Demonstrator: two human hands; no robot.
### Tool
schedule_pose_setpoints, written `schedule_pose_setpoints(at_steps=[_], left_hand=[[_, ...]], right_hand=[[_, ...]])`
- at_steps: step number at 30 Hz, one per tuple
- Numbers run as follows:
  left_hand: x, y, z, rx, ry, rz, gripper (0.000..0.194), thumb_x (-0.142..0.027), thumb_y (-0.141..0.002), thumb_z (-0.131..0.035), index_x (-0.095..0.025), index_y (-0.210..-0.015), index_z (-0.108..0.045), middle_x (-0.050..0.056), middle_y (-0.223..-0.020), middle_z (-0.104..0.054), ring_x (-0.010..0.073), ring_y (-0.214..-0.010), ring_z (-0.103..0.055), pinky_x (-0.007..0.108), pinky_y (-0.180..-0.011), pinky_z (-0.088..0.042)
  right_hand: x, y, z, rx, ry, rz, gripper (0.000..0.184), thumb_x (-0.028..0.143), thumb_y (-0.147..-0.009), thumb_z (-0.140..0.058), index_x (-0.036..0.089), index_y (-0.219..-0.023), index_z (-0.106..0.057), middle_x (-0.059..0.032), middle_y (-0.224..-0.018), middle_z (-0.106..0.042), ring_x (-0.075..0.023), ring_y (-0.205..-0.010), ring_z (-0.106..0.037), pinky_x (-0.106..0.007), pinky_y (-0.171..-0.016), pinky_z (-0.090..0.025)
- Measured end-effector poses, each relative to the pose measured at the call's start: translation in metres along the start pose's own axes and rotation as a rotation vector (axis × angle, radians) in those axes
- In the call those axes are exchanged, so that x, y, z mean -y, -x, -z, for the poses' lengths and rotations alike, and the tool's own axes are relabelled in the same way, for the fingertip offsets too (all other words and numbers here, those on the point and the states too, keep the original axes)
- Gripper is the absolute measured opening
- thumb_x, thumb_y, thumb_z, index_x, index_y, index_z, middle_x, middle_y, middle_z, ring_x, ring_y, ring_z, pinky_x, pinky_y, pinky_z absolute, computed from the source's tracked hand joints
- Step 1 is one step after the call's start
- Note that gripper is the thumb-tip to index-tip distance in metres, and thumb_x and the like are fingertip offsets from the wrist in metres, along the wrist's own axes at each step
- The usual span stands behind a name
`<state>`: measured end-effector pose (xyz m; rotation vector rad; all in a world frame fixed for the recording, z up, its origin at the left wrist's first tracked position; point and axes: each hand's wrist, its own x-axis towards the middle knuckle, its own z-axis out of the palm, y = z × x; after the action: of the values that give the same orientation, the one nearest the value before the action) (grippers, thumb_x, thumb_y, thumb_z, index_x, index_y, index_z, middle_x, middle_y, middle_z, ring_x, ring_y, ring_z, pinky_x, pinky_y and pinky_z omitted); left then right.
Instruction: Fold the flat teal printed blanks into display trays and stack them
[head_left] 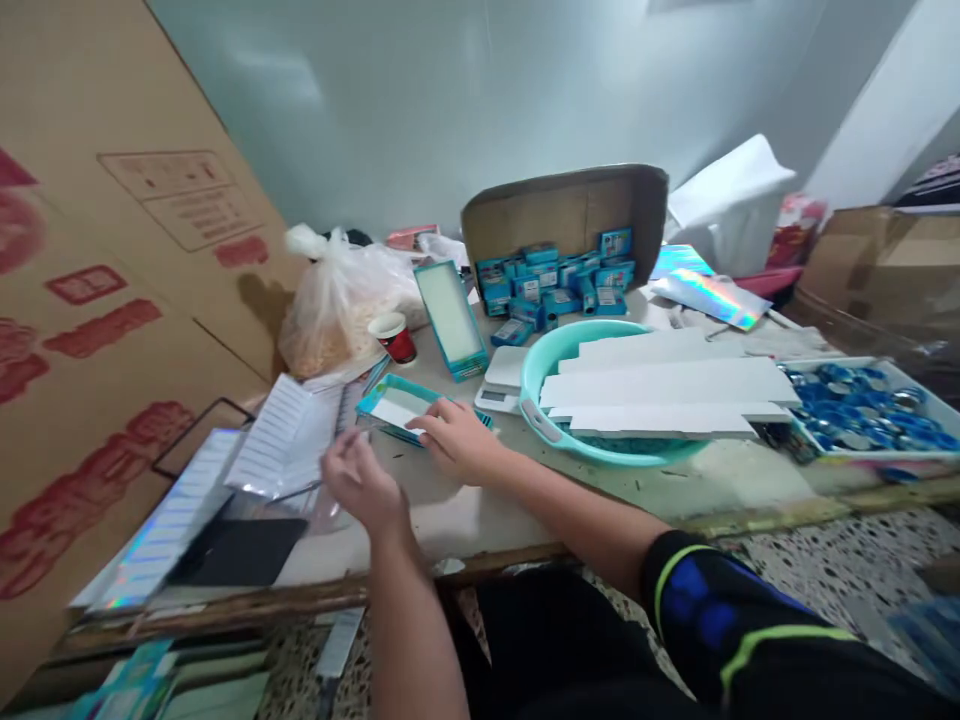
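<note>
The surface (450, 525) is full of things. Near its front edge, two hands are close to a small blue box (396, 403) with a white inside. The box lies low on the surface, to the left of the green tub (534, 370).

The right hand (463, 442) is over the right end of the box. Its fingers are bent and the tips look to be at the box's edge, but I cannot tell if they pinch it. The left hand (365, 482) is in front of the box's left end. Its fingers are curled and blurry, so I cannot tell if they pinch something.

Behind the box, a long blue box (452, 318) stands tilted, with its pale inside showing. A red paper cup (395, 338) is near it, next to a tied plastic bag (341, 300). To the left are white striped sheets (281, 440) and a black sheet (240, 550).

White cardboard pieces (667, 385) lie across the tub. A white scale (499, 385) is just beside it. Behind, a brown box (562, 205) has lots of little blue boxes (551, 285) at its opening. On the right, a white tray (934, 405) holds shiny blue round things (855, 405).
</note>
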<state>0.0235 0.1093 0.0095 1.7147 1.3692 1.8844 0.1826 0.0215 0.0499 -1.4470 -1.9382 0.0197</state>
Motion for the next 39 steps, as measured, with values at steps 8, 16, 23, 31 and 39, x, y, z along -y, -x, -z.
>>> schedule_pose_setpoints(at_steps=[8,16,23,31,39], left_hand=[[-0.035,0.078,-0.013,0.821,-0.391,-0.336,0.054,-0.051,-0.084,-0.073,-0.03,-0.133,-0.068,0.011,-0.162,-0.043,0.042,-0.154,-0.029,0.061,-0.125,-0.026],[-0.028,0.073,0.001,0.82,-0.384,-0.265,0.028,-0.015,-0.083,-0.067,-0.026,-0.105,-0.08,0.009,-0.154,-0.055,0.0366,-0.152,-0.037,0.063,-0.124,-0.03],[-0.017,0.074,0.006,0.723,-0.336,-0.193,0.034,-0.01,-0.079,-0.063,-0.021,-0.106,-0.081,0.011,-0.153,-0.055,0.0373,-0.147,-0.043,0.054,-0.123,-0.037],[-0.01,0.07,0.001,0.646,-0.265,-0.134,0.02,-0.024,-0.084,-0.066,-0.022,-0.097,-0.081,0.011,-0.144,-0.062,0.0333,-0.14,-0.051,0.048,-0.123,-0.038],[-0.011,0.058,0.001,0.381,-0.148,-0.115,0.016,-0.028,-0.088,-0.059,-0.021,-0.089,-0.074,0.011,-0.115,-0.072,0.0261,-0.119,-0.064,0.042,-0.112,-0.048]], right_hand=[[0.004,0.105,0.126,-0.015,0.09,-0.278,0.03,0.035,-0.101,-0.053,0.026,-0.125,-0.067,-0.0117,-0.141,-0.063,-0.0322,-0.132,-0.056,-0.057,-0.115,-0.036],[-0.051,0.151,0.158,0.452,0.438,-0.6,0.055,0.064,-0.096,-0.048,0.025,-0.13,-0.068,-0.0123,-0.142,-0.065,-0.036,-0.126,-0.062,-0.05,-0.101,-0.05],[-0.056,0.167,0.166,0.461,0.507,-0.464,0.055,0.055,-0.099,-0.038,0.025,-0.139,-0.063,-0.0116,-0.137,-0.068,-0.0363,-0.119,-0.065,-0.049,-0.096,-0.051],[-0.063,0.183,0.195,0.394,0.435,-0.46,0.051,0.049,-0.102,-0.034,0.027,-0.119,-0.076,-0.0062,-0.128,-0.074,-0.0307,-0.117,-0.068,-0.042,-0.096,-0.05],[-0.049,0.145,0.225,-0.006,0.769,-0.412,0.036,0.031,-0.1,-0.042,0.017,-0.096,-0.076,-0.0133,-0.093,-0.078,-0.0284,-0.088,-0.069,-0.038,-0.084,-0.045]])
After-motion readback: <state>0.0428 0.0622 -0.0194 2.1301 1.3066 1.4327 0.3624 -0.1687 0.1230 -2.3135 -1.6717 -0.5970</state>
